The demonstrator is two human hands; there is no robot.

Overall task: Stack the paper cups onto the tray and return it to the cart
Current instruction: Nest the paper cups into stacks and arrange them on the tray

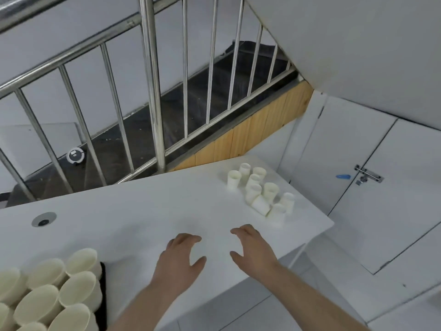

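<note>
At the near left corner of the desk (148, 206) a dark tray (103, 290) already carries a packed group of paper cups (71, 290), mouths up and tilted toward the camera; only the tray's right edge shows past them. To the right of the tray, near the desk's front edge, the left hand (181, 256) hovers low over the bare top with its fingers (188, 238) loosely curled and thumb spread, holding nothing. Just beside it the right hand (254, 249) is posed the same way, fingers (243, 229) relaxed and empty; whether either hand touches the surface cannot be told. Further right and away from the person, toward the desk's far right corner, stands a loose cluster of cups (260, 189), most of them upright, with one tipped cup (261, 204) lying on its side among them, its long axis slanting across the desk. That cluster lies forward and to the right of both hands, so the right hand is the nearer one and probably the natural one to reach out, while the tray sits well apart on the opposite side.
</note>
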